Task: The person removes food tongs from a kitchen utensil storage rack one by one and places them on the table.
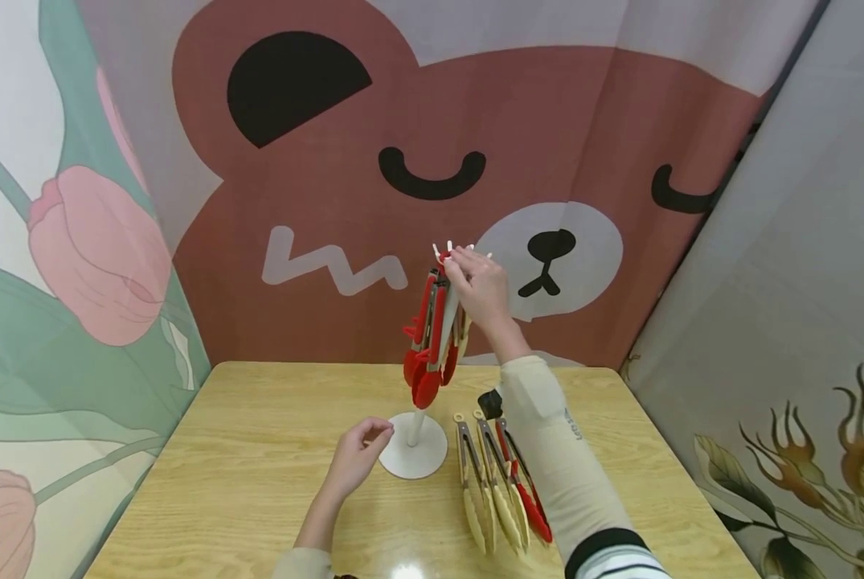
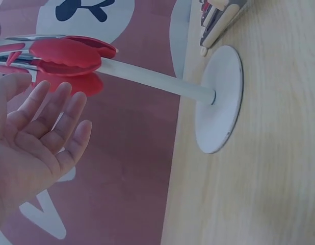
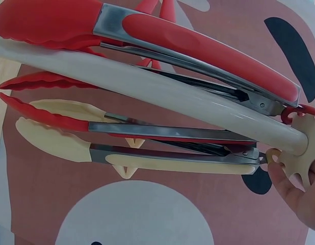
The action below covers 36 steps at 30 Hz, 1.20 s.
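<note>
A white stand (image 1: 395, 462) with hooks at its top carries several red tongs (image 1: 427, 390) and cream tongs (image 3: 183, 164), hanging heads down around the pole (image 3: 147, 84). At the top, my right hand (image 1: 484, 288) pinches the end ring of one pair of cream tongs; in the right wrist view its fingertips meet at that ring, beside the hook plate (image 3: 303, 140). My left hand (image 1: 355, 460) hovers just left of the round base, fingers loosely bent and holding nothing. In the left wrist view that hand (image 2: 32, 143) is below the red tong heads (image 2: 68, 56).
Right of the base, two cream tongs (image 1: 475, 482) and one red pair (image 1: 529, 503) lie side by side on the wooden table (image 1: 258, 466). A bear-printed curtain (image 1: 294, 201) hangs behind, with flower-printed cloths at both sides.
</note>
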Each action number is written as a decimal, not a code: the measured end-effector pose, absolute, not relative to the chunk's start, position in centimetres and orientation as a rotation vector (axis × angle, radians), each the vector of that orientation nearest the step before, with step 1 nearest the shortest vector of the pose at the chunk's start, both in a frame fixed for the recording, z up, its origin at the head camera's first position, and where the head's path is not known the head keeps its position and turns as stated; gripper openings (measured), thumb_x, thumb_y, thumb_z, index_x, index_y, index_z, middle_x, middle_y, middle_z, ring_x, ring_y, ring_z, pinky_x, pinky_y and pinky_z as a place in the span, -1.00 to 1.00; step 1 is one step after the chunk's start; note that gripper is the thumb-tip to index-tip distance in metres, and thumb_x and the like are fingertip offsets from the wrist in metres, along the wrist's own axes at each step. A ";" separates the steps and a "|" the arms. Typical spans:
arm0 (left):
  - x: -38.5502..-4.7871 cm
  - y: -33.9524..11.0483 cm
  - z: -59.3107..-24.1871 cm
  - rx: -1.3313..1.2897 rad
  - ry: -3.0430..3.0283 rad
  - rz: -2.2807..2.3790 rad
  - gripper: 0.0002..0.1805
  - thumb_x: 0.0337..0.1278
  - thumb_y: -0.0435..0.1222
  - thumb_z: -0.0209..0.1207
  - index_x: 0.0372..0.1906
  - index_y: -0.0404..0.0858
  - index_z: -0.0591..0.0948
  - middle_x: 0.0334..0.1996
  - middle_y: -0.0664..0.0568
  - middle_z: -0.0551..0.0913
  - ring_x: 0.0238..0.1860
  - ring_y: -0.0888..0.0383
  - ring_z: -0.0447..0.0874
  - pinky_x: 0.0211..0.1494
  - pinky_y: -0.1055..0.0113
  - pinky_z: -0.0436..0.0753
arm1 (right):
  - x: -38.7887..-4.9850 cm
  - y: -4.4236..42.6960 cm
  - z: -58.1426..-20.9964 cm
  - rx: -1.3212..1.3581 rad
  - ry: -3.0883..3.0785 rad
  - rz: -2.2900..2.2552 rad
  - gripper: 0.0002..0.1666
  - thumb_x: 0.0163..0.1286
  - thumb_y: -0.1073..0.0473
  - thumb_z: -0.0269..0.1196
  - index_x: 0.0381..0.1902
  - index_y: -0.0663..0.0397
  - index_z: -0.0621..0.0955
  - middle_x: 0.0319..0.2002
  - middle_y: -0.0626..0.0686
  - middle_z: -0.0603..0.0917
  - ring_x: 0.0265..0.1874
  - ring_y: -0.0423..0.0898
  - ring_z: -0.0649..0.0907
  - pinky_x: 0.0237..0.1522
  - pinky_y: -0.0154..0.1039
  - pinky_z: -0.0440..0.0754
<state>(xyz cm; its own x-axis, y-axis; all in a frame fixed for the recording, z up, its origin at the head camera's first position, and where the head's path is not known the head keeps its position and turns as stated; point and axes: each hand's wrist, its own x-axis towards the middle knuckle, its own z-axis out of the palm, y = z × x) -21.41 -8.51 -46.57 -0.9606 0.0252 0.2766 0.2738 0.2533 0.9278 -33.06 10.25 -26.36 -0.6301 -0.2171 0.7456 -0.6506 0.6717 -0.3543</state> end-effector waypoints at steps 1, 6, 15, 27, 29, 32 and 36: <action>-21.5 -8.4 -46.4 -0.282 -2.313 -1.779 -0.85 0.13 -0.32 0.11 -0.25 -0.31 0.59 -0.32 -0.03 0.61 -0.29 0.12 0.52 -0.28 0.32 0.48 | -33.1 10.2 -26.4 0.666 -2.198 0.815 -0.55 0.33 0.05 -0.05 0.00 0.21 0.55 0.02 0.13 0.53 0.06 0.00 0.47 0.15 -0.15 0.25; -21.9 -8.1 -45.4 -0.312 -2.302 -1.743 -0.86 0.13 -0.32 0.11 -0.24 -0.29 0.59 -0.34 0.01 0.61 -0.28 0.12 0.52 -0.29 0.33 0.48 | -33.2 10.2 -26.5 0.662 -2.193 0.818 -0.55 0.33 0.05 -0.05 0.00 0.21 0.55 0.02 0.14 0.53 0.06 -0.01 0.47 0.16 -0.16 0.25; -22.8 -7.5 -44.6 -0.329 -2.284 -1.701 -0.84 0.12 -0.33 0.11 -0.23 -0.33 0.57 -0.31 -0.04 0.60 -0.22 0.06 0.52 -0.28 0.32 0.49 | -33.2 10.3 -26.7 0.655 -2.180 0.815 -0.54 0.33 0.05 -0.05 -0.01 0.24 0.56 0.02 0.13 0.53 0.06 0.01 0.47 0.16 -0.12 0.24; -24.3 -6.6 -43.3 -0.312 -2.206 -1.662 -0.78 0.08 -0.36 0.14 -0.14 -0.34 0.55 -0.23 -0.06 0.59 -0.20 0.06 0.52 -0.27 0.29 0.53 | -33.4 10.2 -26.7 0.655 -2.159 0.817 -0.54 0.33 0.04 -0.05 -0.02 0.24 0.57 0.00 0.13 0.54 0.06 0.00 0.48 0.16 -0.14 0.25; -24.6 -6.5 -43.1 -0.327 -2.199 -1.650 -0.77 0.08 -0.36 0.14 -0.14 -0.36 0.54 -0.23 -0.07 0.59 -0.21 0.05 0.52 -0.27 0.30 0.53 | -33.3 10.2 -26.7 0.659 -2.151 0.816 -0.54 0.33 0.05 -0.05 -0.03 0.24 0.57 0.00 0.14 0.54 0.05 0.00 0.48 0.15 -0.13 0.26; -25.0 -6.2 -42.7 -0.357 -2.177 -1.648 -0.75 0.07 -0.37 0.15 -0.13 -0.40 0.53 -0.23 -0.13 0.59 -0.20 0.01 0.51 -0.29 0.30 0.53 | -33.3 10.2 -26.7 0.665 -2.139 0.809 -0.55 0.32 0.05 -0.05 -0.04 0.22 0.57 -0.01 0.14 0.55 0.04 0.00 0.49 0.14 -0.15 0.28; -25.4 -5.8 -42.3 -0.386 -2.154 -1.662 -0.73 0.07 -0.35 0.16 -0.12 -0.41 0.52 -0.21 -0.17 0.58 -0.17 -0.06 0.49 -0.29 0.30 0.53 | -33.4 10.1 -26.8 0.668 -2.126 0.810 -0.58 0.32 0.07 -0.03 -0.04 0.22 0.58 -0.02 0.14 0.56 0.03 0.00 0.50 0.13 -0.15 0.29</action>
<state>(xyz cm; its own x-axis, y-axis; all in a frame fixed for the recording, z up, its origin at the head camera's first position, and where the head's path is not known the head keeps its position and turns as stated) -25.39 -5.84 -42.30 -0.8856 -0.0204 0.4640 0.4436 0.2588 0.8580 -33.40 10.12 -26.81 -0.5814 -0.1964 0.7895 -0.6718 0.6633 -0.3297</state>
